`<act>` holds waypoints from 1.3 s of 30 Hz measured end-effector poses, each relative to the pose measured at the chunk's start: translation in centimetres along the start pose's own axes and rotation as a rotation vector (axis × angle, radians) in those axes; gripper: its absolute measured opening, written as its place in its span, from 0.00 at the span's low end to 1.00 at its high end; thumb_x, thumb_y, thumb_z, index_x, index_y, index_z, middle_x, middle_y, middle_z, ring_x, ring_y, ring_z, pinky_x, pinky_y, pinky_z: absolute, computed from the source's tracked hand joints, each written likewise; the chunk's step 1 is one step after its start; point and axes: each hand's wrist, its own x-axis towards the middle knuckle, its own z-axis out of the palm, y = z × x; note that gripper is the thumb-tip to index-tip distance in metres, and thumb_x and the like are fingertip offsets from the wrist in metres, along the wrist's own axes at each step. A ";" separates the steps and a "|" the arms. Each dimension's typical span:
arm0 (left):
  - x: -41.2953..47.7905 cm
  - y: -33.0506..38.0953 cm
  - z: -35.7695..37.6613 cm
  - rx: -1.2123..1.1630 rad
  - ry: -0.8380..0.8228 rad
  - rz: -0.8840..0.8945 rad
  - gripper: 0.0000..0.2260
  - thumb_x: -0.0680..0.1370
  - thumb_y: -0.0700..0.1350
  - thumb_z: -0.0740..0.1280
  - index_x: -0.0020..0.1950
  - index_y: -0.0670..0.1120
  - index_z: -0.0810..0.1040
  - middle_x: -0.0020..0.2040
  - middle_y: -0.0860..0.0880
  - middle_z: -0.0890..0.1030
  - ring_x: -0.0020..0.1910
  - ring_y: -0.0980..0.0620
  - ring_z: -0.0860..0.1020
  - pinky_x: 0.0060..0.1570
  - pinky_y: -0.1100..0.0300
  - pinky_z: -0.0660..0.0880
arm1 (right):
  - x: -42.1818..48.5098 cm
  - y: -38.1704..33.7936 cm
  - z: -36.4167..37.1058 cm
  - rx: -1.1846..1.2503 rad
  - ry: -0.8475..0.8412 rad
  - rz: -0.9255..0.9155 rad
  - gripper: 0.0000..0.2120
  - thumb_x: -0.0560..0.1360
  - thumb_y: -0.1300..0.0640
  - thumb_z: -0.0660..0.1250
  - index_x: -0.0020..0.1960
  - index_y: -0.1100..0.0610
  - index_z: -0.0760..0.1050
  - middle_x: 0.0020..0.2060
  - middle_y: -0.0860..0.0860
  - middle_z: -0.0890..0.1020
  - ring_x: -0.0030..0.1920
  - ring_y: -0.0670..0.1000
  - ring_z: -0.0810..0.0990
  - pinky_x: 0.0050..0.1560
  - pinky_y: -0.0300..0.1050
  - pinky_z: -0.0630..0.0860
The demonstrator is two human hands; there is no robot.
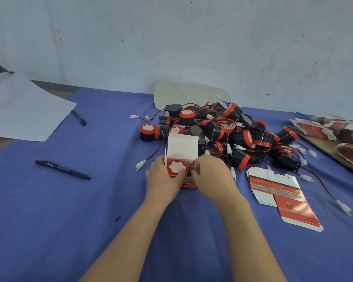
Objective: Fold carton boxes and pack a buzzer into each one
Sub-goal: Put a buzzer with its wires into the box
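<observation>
A red and white carton box [182, 148] stands upright on the blue cloth with its top lid flap raised. Inside its mouth sits a buzzer [177, 167] with a red rim and white face. My left hand [162, 178] grips the box's left side. My right hand [211, 175] is at the box's right edge, fingers curled and pinching the buzzer's wire there. A heap of black and red buzzers [228, 131] with red-black wires and white plugs lies just behind. One flat unfolded carton [281, 195] lies to the right.
Two black pens [62, 169] [79, 118] lie on the blue cloth [49, 210] at left, near a white paper sheet [22, 110]. Stacks of flat cartons [330, 129] rest on a board at far right. A pale card [190, 94] leans against the wall.
</observation>
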 end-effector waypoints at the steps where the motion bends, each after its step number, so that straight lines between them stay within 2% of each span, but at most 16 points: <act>1: 0.0 0.0 0.0 0.000 0.000 -0.002 0.22 0.74 0.50 0.69 0.65 0.47 0.70 0.61 0.48 0.76 0.62 0.46 0.73 0.60 0.47 0.74 | -0.1 -0.1 0.1 0.015 0.012 -0.001 0.10 0.78 0.58 0.59 0.41 0.59 0.73 0.40 0.52 0.76 0.40 0.51 0.72 0.31 0.41 0.63; 3: 0.0 0.0 0.0 -0.004 -0.001 -0.014 0.22 0.74 0.51 0.69 0.65 0.47 0.70 0.60 0.48 0.76 0.62 0.46 0.73 0.60 0.47 0.74 | -0.2 -0.5 0.5 0.103 0.062 0.027 0.14 0.79 0.54 0.58 0.36 0.58 0.70 0.32 0.50 0.72 0.36 0.51 0.70 0.28 0.40 0.60; 5: 0.1 -0.1 0.1 -0.003 -0.005 -0.018 0.21 0.74 0.51 0.69 0.65 0.48 0.70 0.60 0.48 0.76 0.62 0.46 0.73 0.60 0.47 0.73 | -0.1 -0.9 0.9 0.203 0.136 0.087 0.16 0.80 0.51 0.58 0.36 0.57 0.68 0.30 0.50 0.71 0.34 0.52 0.70 0.28 0.41 0.60; 9: 0.1 0.0 0.1 -0.001 0.008 -0.025 0.22 0.75 0.50 0.70 0.66 0.48 0.69 0.61 0.48 0.76 0.63 0.46 0.72 0.61 0.47 0.73 | 0.0 -1.3 1.3 0.348 0.175 0.156 0.09 0.79 0.51 0.62 0.52 0.57 0.68 0.41 0.53 0.79 0.43 0.56 0.77 0.41 0.49 0.74; 11: 0.0 0.0 0.2 -0.006 0.016 -0.032 0.24 0.75 0.51 0.70 0.67 0.47 0.68 0.62 0.47 0.75 0.63 0.46 0.72 0.62 0.47 0.73 | 0.0 -1.4 1.6 0.380 0.184 0.174 0.08 0.79 0.54 0.63 0.53 0.58 0.72 0.46 0.54 0.80 0.48 0.56 0.77 0.48 0.52 0.75; 15: 0.0 0.0 0.1 -0.001 0.015 -0.026 0.23 0.75 0.51 0.70 0.67 0.47 0.68 0.62 0.47 0.75 0.63 0.46 0.72 0.62 0.47 0.73 | 0.2 -1.1 2.0 0.234 0.296 0.187 0.09 0.78 0.53 0.65 0.51 0.57 0.80 0.52 0.51 0.75 0.54 0.53 0.70 0.56 0.47 0.69; 20: 0.1 0.1 0.2 0.009 0.027 -0.018 0.23 0.75 0.51 0.70 0.66 0.46 0.69 0.62 0.47 0.75 0.63 0.45 0.72 0.62 0.47 0.72 | 0.3 -0.9 1.6 0.061 0.141 0.152 0.09 0.79 0.56 0.61 0.49 0.56 0.79 0.46 0.51 0.81 0.51 0.52 0.75 0.51 0.46 0.72; 23: 0.0 0.0 0.2 0.014 0.037 -0.025 0.24 0.74 0.52 0.71 0.66 0.46 0.69 0.62 0.47 0.75 0.64 0.46 0.72 0.62 0.47 0.72 | 0.0 -1.1 1.4 -0.008 0.116 0.120 0.12 0.80 0.55 0.57 0.48 0.54 0.79 0.46 0.49 0.80 0.53 0.52 0.73 0.52 0.46 0.65; 28: -0.2 -0.1 0.3 0.031 0.061 -0.006 0.26 0.74 0.54 0.70 0.67 0.46 0.67 0.62 0.47 0.75 0.63 0.46 0.72 0.60 0.47 0.74 | -0.2 -0.8 2.0 0.010 0.066 0.166 0.18 0.81 0.48 0.54 0.55 0.54 0.80 0.64 0.48 0.69 0.62 0.55 0.63 0.61 0.50 0.61; 31: -0.6 -0.1 0.3 0.004 0.106 0.022 0.24 0.73 0.53 0.71 0.61 0.49 0.62 0.60 0.47 0.75 0.60 0.46 0.74 0.55 0.47 0.76 | 0.0 0.0 2.4 0.176 -0.035 0.227 0.18 0.81 0.48 0.56 0.50 0.55 0.82 0.75 0.50 0.55 0.73 0.57 0.52 0.71 0.55 0.53; 33: -0.9 0.0 0.4 0.014 0.139 0.064 0.23 0.73 0.53 0.71 0.55 0.53 0.57 0.56 0.48 0.75 0.55 0.47 0.76 0.51 0.47 0.78 | 0.2 0.3 2.5 0.330 -0.098 0.254 0.17 0.80 0.50 0.57 0.39 0.54 0.79 0.78 0.50 0.47 0.76 0.57 0.46 0.74 0.55 0.47; 35: -1.0 -0.1 0.4 0.031 0.149 0.113 0.23 0.73 0.52 0.71 0.52 0.53 0.57 0.53 0.49 0.76 0.52 0.48 0.77 0.48 0.49 0.78 | 0.3 0.6 2.6 0.398 -0.126 0.249 0.19 0.80 0.51 0.57 0.31 0.51 0.73 0.78 0.51 0.45 0.76 0.57 0.45 0.73 0.53 0.46; 39: -1.1 -0.1 0.4 -0.026 0.101 0.215 0.18 0.75 0.53 0.69 0.52 0.54 0.60 0.52 0.54 0.74 0.49 0.55 0.76 0.42 0.61 0.77 | 0.5 0.8 2.8 0.415 -0.110 0.260 0.18 0.80 0.51 0.55 0.36 0.53 0.76 0.78 0.50 0.44 0.76 0.57 0.47 0.73 0.53 0.48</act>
